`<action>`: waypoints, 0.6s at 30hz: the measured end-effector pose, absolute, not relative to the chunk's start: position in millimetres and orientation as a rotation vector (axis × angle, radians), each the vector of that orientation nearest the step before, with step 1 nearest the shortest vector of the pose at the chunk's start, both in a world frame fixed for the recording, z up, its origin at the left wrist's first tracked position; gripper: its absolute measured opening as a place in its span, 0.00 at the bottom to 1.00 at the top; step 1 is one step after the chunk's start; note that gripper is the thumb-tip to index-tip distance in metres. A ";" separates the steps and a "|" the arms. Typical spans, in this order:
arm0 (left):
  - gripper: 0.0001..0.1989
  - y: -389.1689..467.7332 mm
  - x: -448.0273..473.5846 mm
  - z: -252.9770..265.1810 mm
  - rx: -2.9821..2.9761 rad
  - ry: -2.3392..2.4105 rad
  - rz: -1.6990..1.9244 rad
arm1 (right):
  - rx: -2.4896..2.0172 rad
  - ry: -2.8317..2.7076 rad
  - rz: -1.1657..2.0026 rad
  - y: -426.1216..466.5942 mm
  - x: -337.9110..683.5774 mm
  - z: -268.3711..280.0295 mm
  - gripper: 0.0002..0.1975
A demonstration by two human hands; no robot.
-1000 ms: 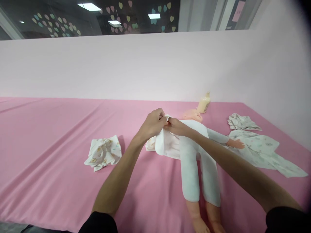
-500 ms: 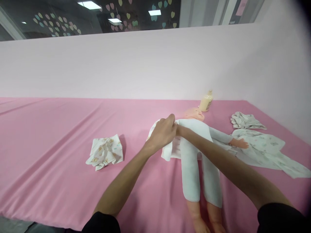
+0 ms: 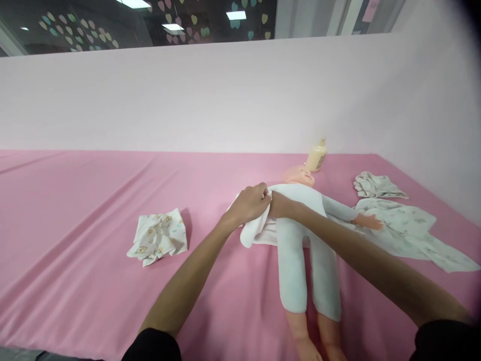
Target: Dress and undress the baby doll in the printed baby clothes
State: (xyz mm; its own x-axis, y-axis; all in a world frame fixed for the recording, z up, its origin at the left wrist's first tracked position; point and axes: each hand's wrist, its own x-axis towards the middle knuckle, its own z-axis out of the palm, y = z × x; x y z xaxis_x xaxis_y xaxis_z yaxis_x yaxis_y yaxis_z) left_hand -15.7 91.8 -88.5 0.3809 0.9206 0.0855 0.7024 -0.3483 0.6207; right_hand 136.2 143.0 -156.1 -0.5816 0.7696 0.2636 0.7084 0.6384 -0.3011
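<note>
A baby doll point(image 3: 296, 260) with a white cloth body lies on its back, feet toward me and head at the far end. My left hand point(image 3: 251, 203) is closed on the edge of a white baby garment point(image 3: 251, 233) at the doll's left-hand side in view. Right beside it, my right hand point(image 3: 281, 204) reaches across the doll's torso, its fingers mostly hidden behind the cloth where the doll's arm would lie. Part of the garment spreads under the doll. The doll's other arm point(image 3: 366, 221) stretches out to the right.
A crumpled printed cloth point(image 3: 160, 235) lies to the left on the pink sheet point(image 3: 93, 200). On the right are a folded cloth point(image 3: 378, 185) and a spread printed garment point(image 3: 406, 225). A pump bottle point(image 3: 316, 156) stands beyond the doll's head, near the white wall point(image 3: 188, 100).
My left hand has shifted slightly down, drawing the garment's edge over toward my right hand. My right hand has moved a little lower beside the doll's torso. The view has shifted slightly.
</note>
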 end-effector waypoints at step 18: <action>0.08 172.0 26.7 -141.7 1.891 1.615 0.689 | -2.052 -1.662 0.337 88.4 273.4 -162.4 0.29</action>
